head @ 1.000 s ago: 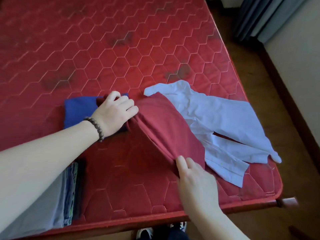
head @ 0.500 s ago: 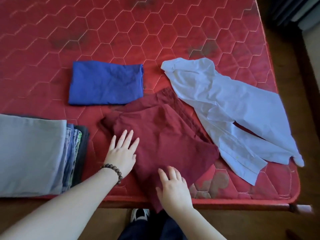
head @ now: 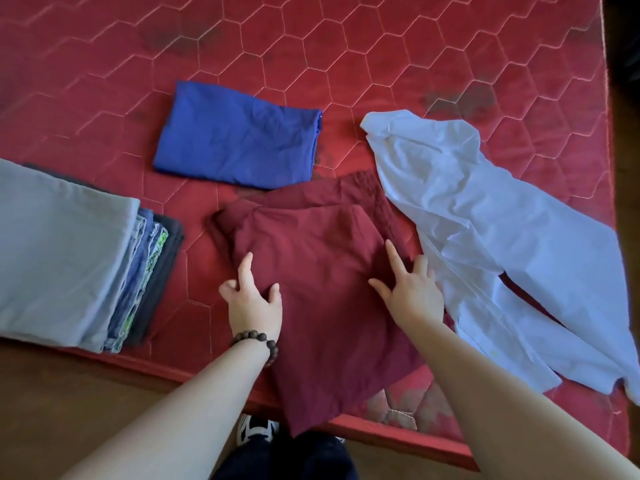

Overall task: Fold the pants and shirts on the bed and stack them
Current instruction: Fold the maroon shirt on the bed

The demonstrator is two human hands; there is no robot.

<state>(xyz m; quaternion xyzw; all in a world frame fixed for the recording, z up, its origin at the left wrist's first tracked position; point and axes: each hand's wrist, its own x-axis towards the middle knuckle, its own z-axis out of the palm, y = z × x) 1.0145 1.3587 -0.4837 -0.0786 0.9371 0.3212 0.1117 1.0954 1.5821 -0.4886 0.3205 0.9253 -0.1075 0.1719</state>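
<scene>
While both hands, left hand (head: pixel 254 303) and right hand (head: pixel 412 289), press flat on maroon garment (head: pixel 322 271): limp, light cloth; grip hem corners.

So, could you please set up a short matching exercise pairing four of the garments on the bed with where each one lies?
Things:
1. blue folded garment
2. maroon garment
3. white shirt
4. stack of folded clothes

Places:
A. unfolded on the right
B. at the left edge
C. under both hands
D. alone, farther back

Pairs: 1-D, 2-C, 3-A, 4-B
</scene>
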